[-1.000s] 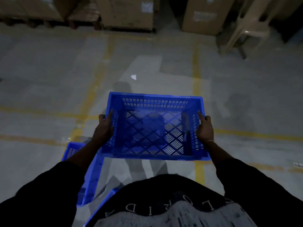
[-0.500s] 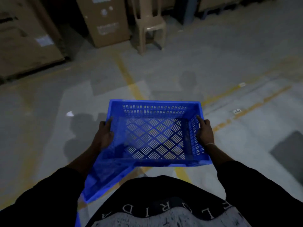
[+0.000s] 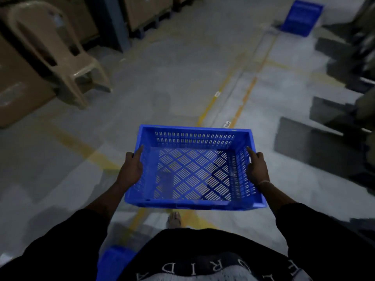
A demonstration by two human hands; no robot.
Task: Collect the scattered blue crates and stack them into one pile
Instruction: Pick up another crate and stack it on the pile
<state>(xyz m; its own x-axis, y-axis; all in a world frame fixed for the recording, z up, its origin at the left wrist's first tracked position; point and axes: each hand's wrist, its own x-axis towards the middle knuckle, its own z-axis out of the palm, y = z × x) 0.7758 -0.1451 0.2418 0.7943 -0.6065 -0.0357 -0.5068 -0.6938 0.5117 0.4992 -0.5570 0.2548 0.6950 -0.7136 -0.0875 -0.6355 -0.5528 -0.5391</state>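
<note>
Now | blue crate (image 3: 192, 171) | gripped by left hand (image 3: 130, 169), right hand (image 3: 257, 169)

shirt text: your black shirt (image 3: 203, 266) has pale capital letters across the chest, upside down from your view, looks like "LORIDA" | floor: small white tag (image 3: 227, 124) by the yellow line, print's too blurry to read | boxes: labels unreadable

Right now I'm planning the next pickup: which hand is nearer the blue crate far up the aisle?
Right. The right hand grips the carried crate on the side below the far crate; the left hand grips the opposite side.
</note>
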